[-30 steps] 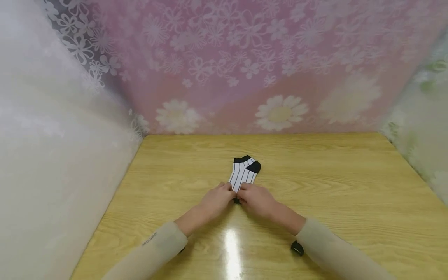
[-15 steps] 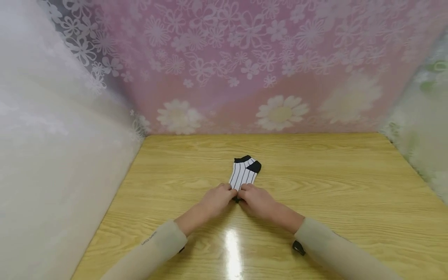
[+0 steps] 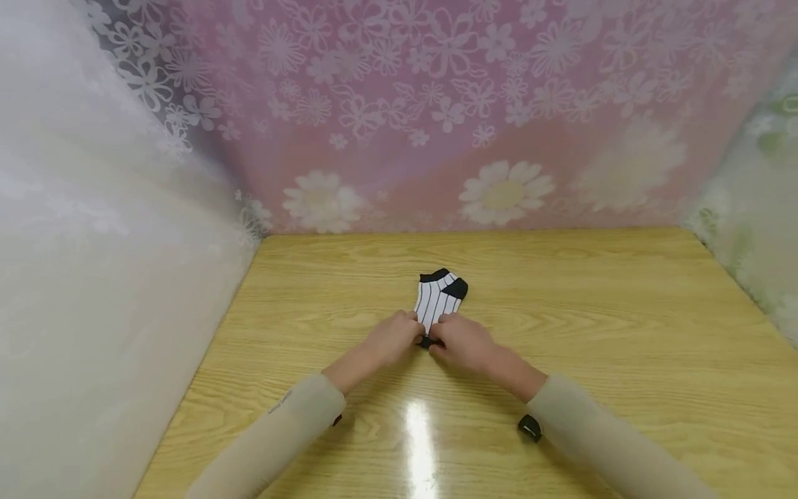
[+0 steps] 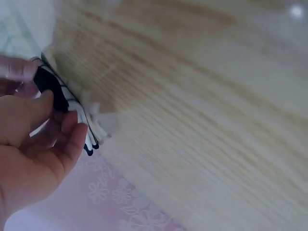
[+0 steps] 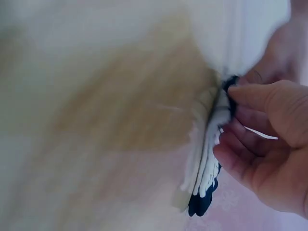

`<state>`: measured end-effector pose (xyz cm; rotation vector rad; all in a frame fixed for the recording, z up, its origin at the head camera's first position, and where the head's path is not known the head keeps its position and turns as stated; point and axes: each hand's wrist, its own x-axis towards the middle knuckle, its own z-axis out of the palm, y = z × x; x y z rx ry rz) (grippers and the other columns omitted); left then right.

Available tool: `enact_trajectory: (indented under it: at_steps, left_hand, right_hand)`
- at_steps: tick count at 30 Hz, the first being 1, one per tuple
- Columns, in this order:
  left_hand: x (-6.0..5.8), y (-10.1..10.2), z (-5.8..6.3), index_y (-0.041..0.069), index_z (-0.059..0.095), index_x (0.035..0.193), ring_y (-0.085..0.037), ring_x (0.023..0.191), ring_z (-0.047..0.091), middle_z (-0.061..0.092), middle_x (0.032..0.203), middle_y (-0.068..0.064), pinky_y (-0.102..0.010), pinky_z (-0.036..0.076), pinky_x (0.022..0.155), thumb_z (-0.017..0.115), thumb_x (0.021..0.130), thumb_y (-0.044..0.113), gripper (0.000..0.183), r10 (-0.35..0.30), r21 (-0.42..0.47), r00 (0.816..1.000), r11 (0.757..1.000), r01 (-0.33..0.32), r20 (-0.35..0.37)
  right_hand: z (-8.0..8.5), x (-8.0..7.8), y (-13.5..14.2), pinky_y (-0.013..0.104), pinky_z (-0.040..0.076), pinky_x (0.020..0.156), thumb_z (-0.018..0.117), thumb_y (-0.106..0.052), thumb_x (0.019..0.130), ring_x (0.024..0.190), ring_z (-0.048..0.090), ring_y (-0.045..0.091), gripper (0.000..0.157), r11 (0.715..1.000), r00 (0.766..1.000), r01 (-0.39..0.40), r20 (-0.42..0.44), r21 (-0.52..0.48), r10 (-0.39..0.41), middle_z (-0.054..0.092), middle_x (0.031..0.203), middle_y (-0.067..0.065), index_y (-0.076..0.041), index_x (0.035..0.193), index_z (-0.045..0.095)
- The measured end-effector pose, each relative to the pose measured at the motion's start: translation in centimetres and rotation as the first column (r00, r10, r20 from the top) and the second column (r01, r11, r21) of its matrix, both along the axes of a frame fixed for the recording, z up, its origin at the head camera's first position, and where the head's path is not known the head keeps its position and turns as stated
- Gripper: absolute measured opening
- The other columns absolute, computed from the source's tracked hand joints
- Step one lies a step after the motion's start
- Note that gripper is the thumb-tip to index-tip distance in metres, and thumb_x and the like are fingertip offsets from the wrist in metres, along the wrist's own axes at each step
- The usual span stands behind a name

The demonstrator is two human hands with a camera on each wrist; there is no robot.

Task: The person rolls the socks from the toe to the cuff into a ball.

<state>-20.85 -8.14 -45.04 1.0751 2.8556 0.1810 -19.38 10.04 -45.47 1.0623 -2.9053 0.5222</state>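
Observation:
A white ankle sock (image 3: 431,299) with thin black stripes and a black cuff, heel and toe lies on the table, cuff end away from me. Stacked layers of fabric show at its edge in the right wrist view, like a pair of socks (image 5: 208,166) laid together. My left hand (image 3: 394,337) pinches the toe end on the left side; its thumb lies against the black toe (image 4: 50,89) in the left wrist view. From the right, my right hand (image 3: 464,341) pinches the same end, thumb on the black part. Fingers partly hide the toe.
The wood-grain table (image 3: 299,277) meets a pink flowered wall (image 3: 399,159) at its far edge. Pale walls stand at left and right. A small black object (image 3: 530,427) sits under the right sleeve, and a light reflection shines near the front.
Both hands have shifted slightly away from me at the toe end, and more black toe shows between them. The head view has tilted a little; the sock's cuff end lies as before.

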Motion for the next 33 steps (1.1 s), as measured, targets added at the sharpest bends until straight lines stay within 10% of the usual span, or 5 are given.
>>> enact_trajectory:
  at_steps: [6,13,17,27,33]
  left_hand:
    - [-0.7,-0.8,-0.5,0.013,0.068,0.088,-0.013,0.08,0.061,0.067,0.084,0.002,-0.026,0.05,0.071,0.067,0.095,0.013,0.007,0.041,0.205,0.992,0.977,-0.064,0.116]
    - [0.5,-0.6,-0.7,0.011,0.064,0.097,-0.019,0.084,0.057,0.061,0.093,-0.003,-0.029,0.052,0.071,0.07,0.091,0.012,0.008,-0.088,0.105,0.972,0.988,0.114,-0.219]
    - [0.4,0.1,-0.8,0.011,0.065,0.104,-0.019,0.09,0.059,0.064,0.099,-0.003,-0.03,0.053,0.078,0.068,0.094,0.015,0.011,-0.07,0.046,0.974,0.996,0.081,-0.214]
    - [-1.2,0.4,-0.6,0.012,0.073,0.1,-0.018,0.084,0.059,0.064,0.091,-0.003,-0.03,0.051,0.07,0.066,0.096,0.016,0.009,-0.04,0.09,0.999,0.995,0.043,-0.031]
    - [-1.5,-0.2,-0.2,0.011,0.071,0.098,-0.016,0.084,0.061,0.065,0.092,-0.003,-0.03,0.052,0.072,0.068,0.095,0.017,0.006,-0.059,0.153,0.998,0.986,0.061,-0.022]
  right_hand:
    - [-0.6,0.2,-0.3,0.033,0.045,0.058,0.072,-0.016,0.089,0.071,0.051,0.017,0.013,0.999,0.997,0.043,-0.059,0.0,-0.043,0.052,0.076,0.0,-0.012,0.079,0.066]
    - [0.2,-1.8,0.8,0.026,0.039,0.058,0.067,-0.009,0.092,0.061,0.045,0.01,0.022,0.994,0.976,0.037,0.217,-0.107,-0.013,0.055,0.064,-0.006,-0.012,0.071,0.07]
    - [0.4,-2.6,1.3,0.023,0.038,0.056,0.069,-0.008,0.091,0.058,0.045,0.007,0.018,0.984,0.949,0.05,0.317,-0.17,0.006,0.057,0.061,-0.007,-0.008,0.074,0.073]
    - [0.3,-0.9,1.1,0.035,0.051,0.065,0.074,-0.012,0.087,0.074,0.054,0.02,0.008,0.991,0.988,-0.014,-0.152,0.134,0.035,0.056,0.081,0.003,-0.007,0.083,0.07]
    - [-0.2,-1.2,1.0,0.038,0.052,0.066,0.066,-0.01,0.093,0.075,0.058,0.022,0.01,0.991,0.99,-0.018,-0.139,0.135,0.037,0.057,0.081,0.004,-0.006,0.084,0.07]
